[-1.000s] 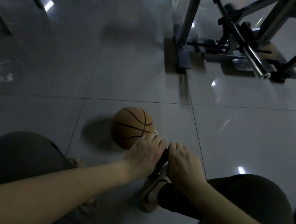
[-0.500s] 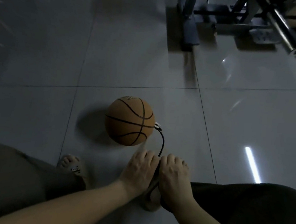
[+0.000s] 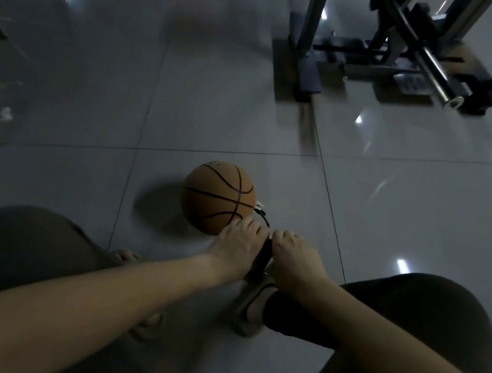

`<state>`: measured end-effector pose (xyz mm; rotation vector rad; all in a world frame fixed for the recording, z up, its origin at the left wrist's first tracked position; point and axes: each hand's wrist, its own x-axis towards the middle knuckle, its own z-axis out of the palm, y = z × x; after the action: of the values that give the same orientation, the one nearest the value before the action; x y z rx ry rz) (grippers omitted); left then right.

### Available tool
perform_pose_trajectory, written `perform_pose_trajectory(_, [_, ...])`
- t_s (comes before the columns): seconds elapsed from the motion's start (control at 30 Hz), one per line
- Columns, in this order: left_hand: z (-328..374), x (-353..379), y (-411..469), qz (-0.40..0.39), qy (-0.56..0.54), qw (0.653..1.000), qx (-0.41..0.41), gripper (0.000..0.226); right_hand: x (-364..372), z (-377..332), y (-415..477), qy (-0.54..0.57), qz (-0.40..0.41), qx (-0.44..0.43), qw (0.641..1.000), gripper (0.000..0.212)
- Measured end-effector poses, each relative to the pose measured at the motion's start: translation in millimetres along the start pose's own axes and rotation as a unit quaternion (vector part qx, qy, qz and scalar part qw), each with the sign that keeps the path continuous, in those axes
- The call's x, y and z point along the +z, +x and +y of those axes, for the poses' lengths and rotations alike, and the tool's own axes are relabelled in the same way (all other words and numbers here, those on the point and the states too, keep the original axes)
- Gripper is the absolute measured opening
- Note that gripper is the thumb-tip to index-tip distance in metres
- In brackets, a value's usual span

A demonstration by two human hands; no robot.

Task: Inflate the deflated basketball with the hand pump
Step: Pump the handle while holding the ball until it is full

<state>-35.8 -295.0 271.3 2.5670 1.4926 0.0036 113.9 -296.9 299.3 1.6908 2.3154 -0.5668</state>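
While the person crouches or sits over a grey tiled floor [image 3: 217,99], both hands are set on the pump [image 3: 262,255], of which only a dark strip shows between them.

1. Left hand [image 3: 237,245]: knuckles up, fingers curled down over the left end of the pump's handle. Its fingertips lie in front of the lower right edge of the basketball [image 3: 218,197]; contact with the ball cannot be confirmed.
2. Right hand [image 3: 295,257]: knuckles up, fingers curled over the right end of the same handle. The 2 hands sit just beside each other, apart by the width of the dark strip.
3. Basketball: orange with black seams, resting on the floor just beyond the hands, near a tile joint. It appears round from this view; how firm it is cannot be told.
4. Hose [image 3: 265,219]: a thin black line loops from a small fitting on the ball's right side down toward the pump, passing behind the left hand.
5. Shoe [image 3: 252,307]: light-coloured, worn over a dark sock, directly below the pump. Whether it pins the pump's base cannot be seen.
6. Bare toes [image 3: 125,255] show at the left, beside the dark-clad left leg [image 3: 23,243].
7. A dark metal gym frame [image 3: 309,42] with a steel bar [image 3: 435,81] stands well apart, at the far right.
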Motion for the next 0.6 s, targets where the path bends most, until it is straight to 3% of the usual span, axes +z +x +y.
perform_pose_trajectory(0.1, [3.7,-47.1,-5.3,0.073,-0.029,0.997,0.024,0.054,-40.5,-4.4,-20.6,-0.029,0.063,-0.006,0.998,0.011])
perform_pose_trajectory(0.23, [7.5,-73.9,-18.0,0.141,-0.027,0.989,0.043,0.041,-61.9,-9.8,-43.3,-0.040,0.132,-0.036,0.990,0.011])
perform_pose_trajectory(0.33, [14.3,-44.2,-29.5,0.134,-0.011,0.990,0.038,0.021,-34.0,-15.8,-51.6,-0.032,0.114,-0.040,0.992,0.027])
perform_pose_trajectory(0.47, [19.1,-2.4,-34.8,0.140,0.003,0.990,-0.009,0.012,10.4,-12.1,-35.1,-0.030,0.116,-0.010,0.993,0.003])
perform_pose_trajectory(0.6, [11.7,13.1,-10.2,0.121,0.002,0.992,-0.034,0.016,23.6,2.2,-5.8,-0.020,0.130,-0.017,0.991,0.009])
